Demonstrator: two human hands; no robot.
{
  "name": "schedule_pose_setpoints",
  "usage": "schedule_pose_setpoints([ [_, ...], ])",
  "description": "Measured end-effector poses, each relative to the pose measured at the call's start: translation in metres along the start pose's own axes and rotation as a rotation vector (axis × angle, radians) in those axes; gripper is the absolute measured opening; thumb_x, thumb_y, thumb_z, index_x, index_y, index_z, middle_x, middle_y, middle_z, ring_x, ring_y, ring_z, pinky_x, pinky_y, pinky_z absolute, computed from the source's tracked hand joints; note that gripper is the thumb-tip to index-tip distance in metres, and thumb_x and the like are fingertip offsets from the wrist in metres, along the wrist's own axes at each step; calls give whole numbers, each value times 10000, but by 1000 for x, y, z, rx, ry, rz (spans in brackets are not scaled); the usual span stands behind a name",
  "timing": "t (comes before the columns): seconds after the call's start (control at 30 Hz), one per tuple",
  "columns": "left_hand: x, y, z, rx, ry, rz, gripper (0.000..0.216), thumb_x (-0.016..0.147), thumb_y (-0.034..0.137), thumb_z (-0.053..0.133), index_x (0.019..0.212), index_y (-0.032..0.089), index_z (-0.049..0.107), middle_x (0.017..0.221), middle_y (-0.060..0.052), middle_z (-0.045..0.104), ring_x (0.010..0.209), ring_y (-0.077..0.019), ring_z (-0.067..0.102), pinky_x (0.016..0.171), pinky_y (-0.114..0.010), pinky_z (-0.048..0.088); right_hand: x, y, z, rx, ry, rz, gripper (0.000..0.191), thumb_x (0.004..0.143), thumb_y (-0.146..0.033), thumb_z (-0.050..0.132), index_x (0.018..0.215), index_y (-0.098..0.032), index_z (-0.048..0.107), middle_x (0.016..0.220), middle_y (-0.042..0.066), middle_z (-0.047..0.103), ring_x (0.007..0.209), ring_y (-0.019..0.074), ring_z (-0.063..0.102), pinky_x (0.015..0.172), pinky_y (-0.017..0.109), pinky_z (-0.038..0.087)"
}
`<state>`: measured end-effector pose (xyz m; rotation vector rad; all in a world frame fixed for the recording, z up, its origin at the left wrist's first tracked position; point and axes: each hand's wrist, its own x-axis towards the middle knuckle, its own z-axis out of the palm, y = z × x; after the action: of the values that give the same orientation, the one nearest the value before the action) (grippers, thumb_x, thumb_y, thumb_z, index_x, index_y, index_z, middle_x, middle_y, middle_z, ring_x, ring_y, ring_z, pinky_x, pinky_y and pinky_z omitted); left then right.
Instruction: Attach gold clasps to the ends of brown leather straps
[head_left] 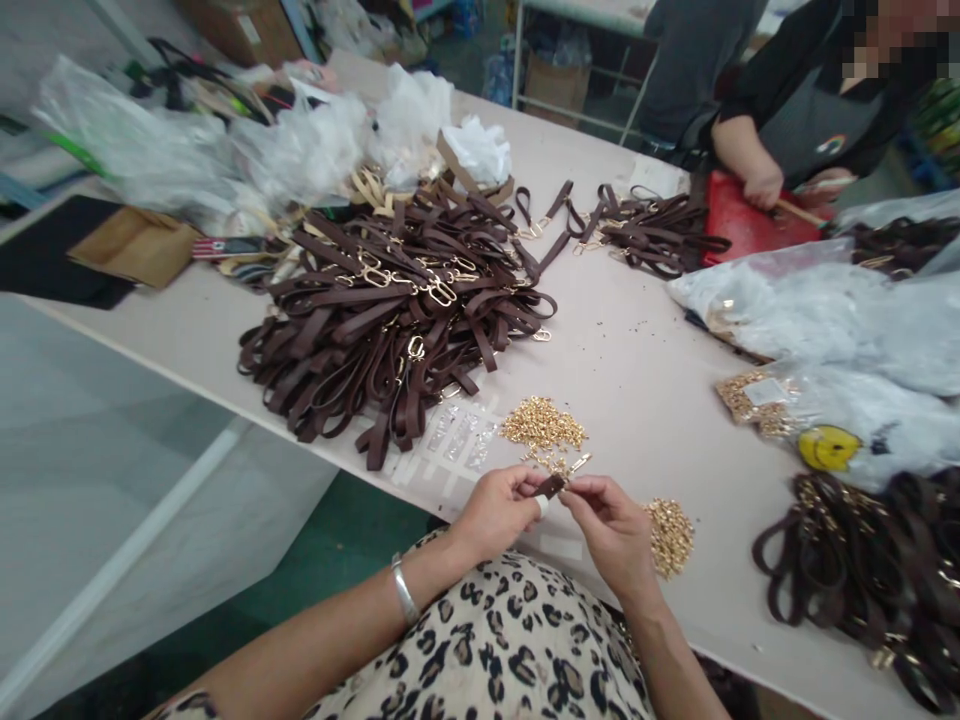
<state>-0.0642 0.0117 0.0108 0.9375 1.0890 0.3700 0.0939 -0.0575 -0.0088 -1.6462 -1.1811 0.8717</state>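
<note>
Pale worktop [637,390] spreads below. Near its edge, the left hand [495,512] pinches a strap [551,487] in closed fingers; the right hand [613,532] bunches its fingers at the strap's end, hold unclear. Beyond lie gold studs [544,423], heaped straps [337,330], then a co-worker [806,125].

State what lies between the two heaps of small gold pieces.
In the head view, the right hand and a slim gold fitting lie between the farther heap and the nearer heap.
</note>
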Motion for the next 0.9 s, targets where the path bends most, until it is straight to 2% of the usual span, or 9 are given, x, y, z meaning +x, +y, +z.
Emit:
schedule_pose_setpoints([
  [0.2,0,-8,-3,-8,16,44,321,665,95,559,937,158,717,781,-8,687,643,-112,572,594,-229,467,2,-12,5,-207,36,-175,31,870,-225,647,880,-222,676,835,-5,737,765,143,693,726,235,519],
  [0.33,1,-11,-3,-10,20,59,330,660,88,559,938,157,722,779,-15,700,626,-113,573,581,-228,465,3,-13,3,-234,31,-228,34,865,-201,650,866,-230,668,832,-20,738,766,136,699,730,223,515],
  [0.6,1,-14,-2,44,9,139,339,681,72,547,949,163,734,808,-25,735,627,-119,603,570,-220,461,0,-12,2,-231,-3,-246,70,870,-176,631,872,-234,669,851,-19,736,804,143,699,758,239,512],
  [0.77,-5,-9,-3,128,35,268,385,691,32,518,968,191,734,911,-16,749,838,-153,664,779,-261,508,-6,-15,8,-218,70,-201,43,865,-197,648,882,-234,661,838,-18,728,775,142,685,738,247,504],
  [0.9,-10,-2,-1,221,65,361,364,713,36,511,946,204,735,917,-16,729,871,-166,648,832,-286,499,-8,-13,16,-60,149,-78,50,841,-242,679,866,-219,643,818,2,686,772,158,648,731,280,502],
])
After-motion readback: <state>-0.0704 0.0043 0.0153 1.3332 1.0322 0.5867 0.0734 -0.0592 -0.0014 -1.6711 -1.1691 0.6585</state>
